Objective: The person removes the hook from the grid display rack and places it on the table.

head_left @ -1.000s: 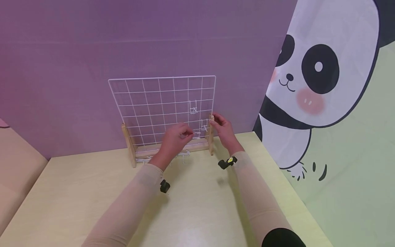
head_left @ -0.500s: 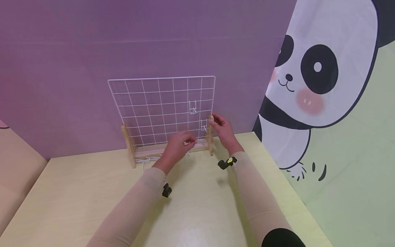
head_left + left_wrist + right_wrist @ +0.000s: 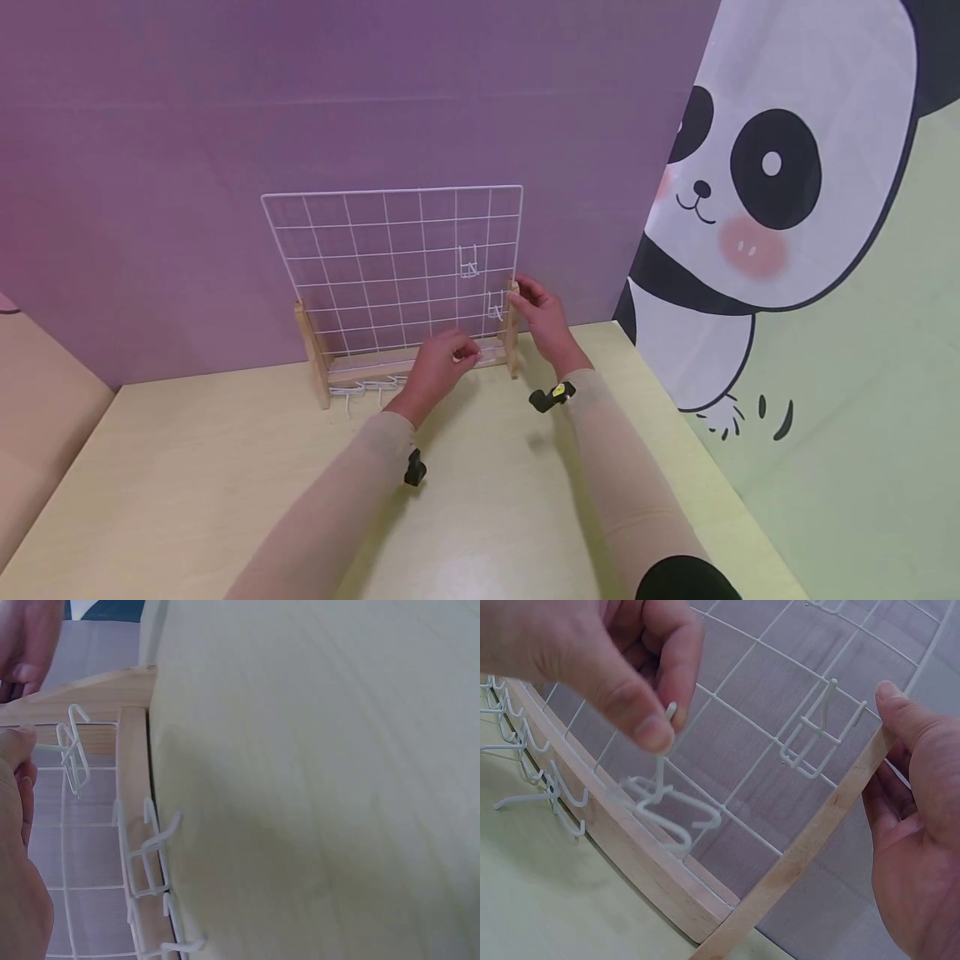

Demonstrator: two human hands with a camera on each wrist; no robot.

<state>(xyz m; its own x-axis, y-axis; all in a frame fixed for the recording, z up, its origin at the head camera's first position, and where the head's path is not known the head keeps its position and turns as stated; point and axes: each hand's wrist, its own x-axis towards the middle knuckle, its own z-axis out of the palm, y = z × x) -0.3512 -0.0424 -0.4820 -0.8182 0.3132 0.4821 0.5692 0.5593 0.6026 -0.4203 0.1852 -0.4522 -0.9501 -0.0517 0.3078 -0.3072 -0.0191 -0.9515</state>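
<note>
A white wire grid panel [image 3: 393, 191] stands in a wooden base with an upright post at each end. My left hand [image 3: 441, 365] is low in front of the panel's right part. Between its thumb and fingers it pinches the stem of a white wire hook [image 3: 659, 776], whose prongs are clear in both wrist views. My right hand [image 3: 551, 329] grips the right wooden post [image 3: 810, 832], thumb on top and fingers behind. Two similar hooks hang on the grid, an upper hook [image 3: 468, 265] and a lower hook [image 3: 495, 310] near that post.
More white hooks [image 3: 154, 855] lie in a row along the front of the wooden base bar [image 3: 641, 847]. The pale table [image 3: 187, 467] extends in front. Behind the panel is a purple wall [image 3: 225, 100], with a panda picture [image 3: 817, 333] at the right.
My left hand has moved down along the grid and slightly right with the hook, toward the base bar. My right hand has stayed on the post.
</note>
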